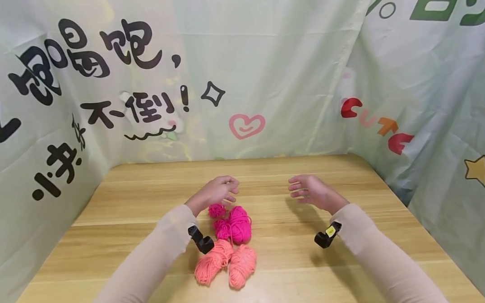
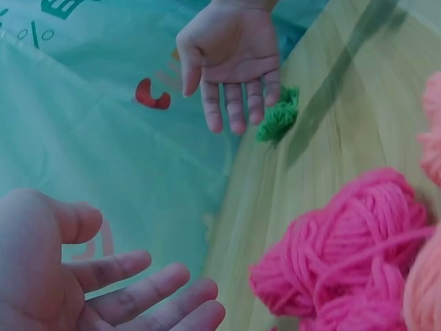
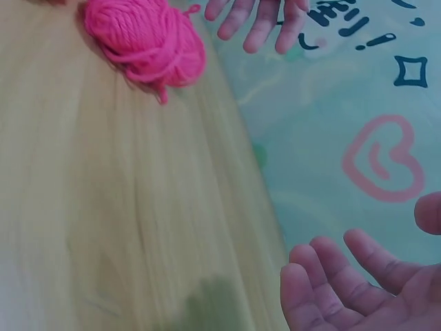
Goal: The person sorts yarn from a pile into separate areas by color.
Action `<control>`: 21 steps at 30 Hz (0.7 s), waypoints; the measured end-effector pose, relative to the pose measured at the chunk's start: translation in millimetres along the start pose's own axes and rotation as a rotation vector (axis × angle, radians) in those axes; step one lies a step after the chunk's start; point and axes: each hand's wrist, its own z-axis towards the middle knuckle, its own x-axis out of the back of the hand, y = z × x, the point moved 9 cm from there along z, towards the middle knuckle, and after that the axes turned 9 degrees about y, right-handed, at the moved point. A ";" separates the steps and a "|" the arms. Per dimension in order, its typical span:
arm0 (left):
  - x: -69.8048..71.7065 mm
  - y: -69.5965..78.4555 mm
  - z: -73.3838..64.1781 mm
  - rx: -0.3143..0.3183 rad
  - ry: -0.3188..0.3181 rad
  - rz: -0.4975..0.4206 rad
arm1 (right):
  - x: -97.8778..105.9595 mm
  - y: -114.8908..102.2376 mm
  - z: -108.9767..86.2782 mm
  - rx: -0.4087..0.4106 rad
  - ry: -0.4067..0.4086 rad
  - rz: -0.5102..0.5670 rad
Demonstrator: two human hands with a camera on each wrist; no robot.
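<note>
My left hand (image 1: 217, 190) hovers above the table just behind the pink yarn, its fingers loosely bent with nothing in them. Across from it, my right hand (image 1: 313, 191) is also raised, empty, with relaxed, spread fingers and the palm turned inward. A large magenta skein of yarn (image 1: 240, 225) lies with smaller magenta bunches (image 1: 221, 229) at its left. Two coral skeins (image 1: 242, 266) sit in front of these, close to the left wrist. Beyond the right hand, the left wrist view shows a green yarn bundle (image 2: 278, 117); the head view does not reveal it.
The wooden table (image 1: 288, 267) ends at printed cloth walls (image 1: 296, 90) at the back and on both sides. Each wrist carries a small black camera (image 1: 201, 240). A loose magenta strand (image 2: 386, 245) runs over the yarn toward the coral skeins.
</note>
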 end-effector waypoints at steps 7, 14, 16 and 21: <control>11.1 -15.6 -2.7 0.056 -0.005 -0.010 | -23.2 10.0 1.6 -0.041 -0.055 0.064; 29.3 -28.7 -2.2 0.071 0.047 0.037 | -38.6 20.4 7.1 -0.056 -0.056 0.082; 35.3 -34.6 -2.9 0.085 0.070 0.055 | -46.1 24.6 7.3 -0.069 -0.073 0.097; 47.9 -51.7 -3.2 0.114 0.127 0.089 | -63.4 34.6 6.0 -0.109 -0.111 0.104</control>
